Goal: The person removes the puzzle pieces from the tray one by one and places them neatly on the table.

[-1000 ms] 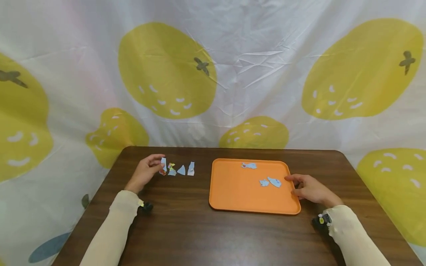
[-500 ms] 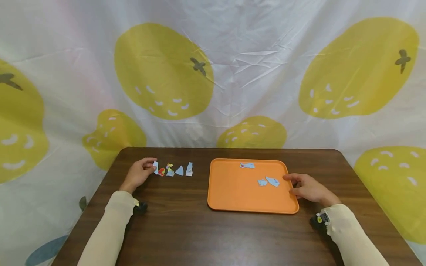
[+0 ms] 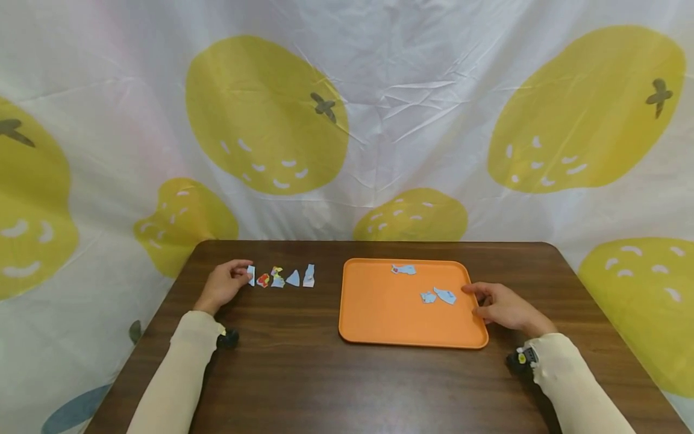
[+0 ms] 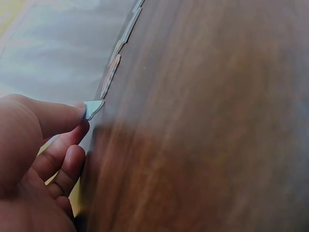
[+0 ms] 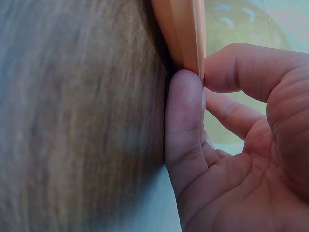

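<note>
At the left end of a row of irregular flat puzzle pieces, my left hand [image 3: 219, 286] pinches a narrow light-blue puzzle piece [image 3: 251, 275] between thumb and fingers. The left wrist view shows this light-blue piece [image 4: 93, 109] at the thumb tip, close to the tabletop. Beside it lie a red piece [image 3: 262, 279], a yellow-and-blue piece [image 3: 278, 278], a triangular blue piece [image 3: 293, 278] and a tall pale piece [image 3: 308, 276]. My right hand [image 3: 506, 306] grips the right rim of an orange tray [image 3: 390, 325]; in the right wrist view its fingers hold the tray edge [image 5: 183, 34].
On the tray lie a long blue piece [image 3: 404, 269] near the back rim, and a small blue piece [image 3: 428, 298] beside a larger one [image 3: 446, 295]. A dark wooden table [image 3: 303, 386] carries everything, with a fruit-patterned curtain [image 3: 423, 120] behind its far edge.
My left hand has moved left with the light-blue piece, away from the red piece, which now shows fully. The right hand keeps its hold on the tray rim.
</note>
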`<state>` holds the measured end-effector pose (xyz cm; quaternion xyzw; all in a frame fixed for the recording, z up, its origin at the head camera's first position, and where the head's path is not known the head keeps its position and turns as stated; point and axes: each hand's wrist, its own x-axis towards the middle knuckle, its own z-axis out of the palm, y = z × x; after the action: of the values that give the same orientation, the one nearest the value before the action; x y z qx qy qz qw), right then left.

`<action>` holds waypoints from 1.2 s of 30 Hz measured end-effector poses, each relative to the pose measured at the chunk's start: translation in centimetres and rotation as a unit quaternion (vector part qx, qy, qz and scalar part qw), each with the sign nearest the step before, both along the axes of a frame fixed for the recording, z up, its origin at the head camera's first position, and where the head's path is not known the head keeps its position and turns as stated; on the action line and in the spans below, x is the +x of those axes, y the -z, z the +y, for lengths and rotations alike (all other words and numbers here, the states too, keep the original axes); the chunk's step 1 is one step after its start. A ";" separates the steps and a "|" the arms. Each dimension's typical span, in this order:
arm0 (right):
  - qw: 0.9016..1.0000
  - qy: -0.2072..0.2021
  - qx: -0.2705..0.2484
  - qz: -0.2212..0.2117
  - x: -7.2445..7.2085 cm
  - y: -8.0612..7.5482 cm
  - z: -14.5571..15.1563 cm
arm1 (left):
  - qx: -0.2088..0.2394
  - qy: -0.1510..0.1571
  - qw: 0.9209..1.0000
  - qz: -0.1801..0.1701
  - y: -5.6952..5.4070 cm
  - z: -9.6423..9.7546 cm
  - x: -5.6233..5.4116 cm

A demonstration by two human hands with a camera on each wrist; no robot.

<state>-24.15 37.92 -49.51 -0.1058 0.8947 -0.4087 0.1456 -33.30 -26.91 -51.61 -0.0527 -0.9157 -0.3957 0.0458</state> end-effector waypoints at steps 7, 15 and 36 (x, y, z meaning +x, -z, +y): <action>1.000 0.001 0.006 0.004 -0.1 0.2 0.0 | -0.023 0.001 1.000 -0.006 -0.3 0.3 -0.1; 1.000 0.000 0.006 0.010 -0.2 0.2 0.0 | -0.045 0.001 0.999 -0.014 -0.5 0.5 -0.1; 1.000 0.000 0.010 0.007 -0.3 0.2 0.1 | 0.064 -0.034 0.997 -0.028 -0.6 0.3 0.4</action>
<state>-24.48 38.02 -49.69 -0.1072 0.8997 -0.3992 0.1401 -32.92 -26.59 -51.03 -0.0073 -0.8909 -0.4526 0.0371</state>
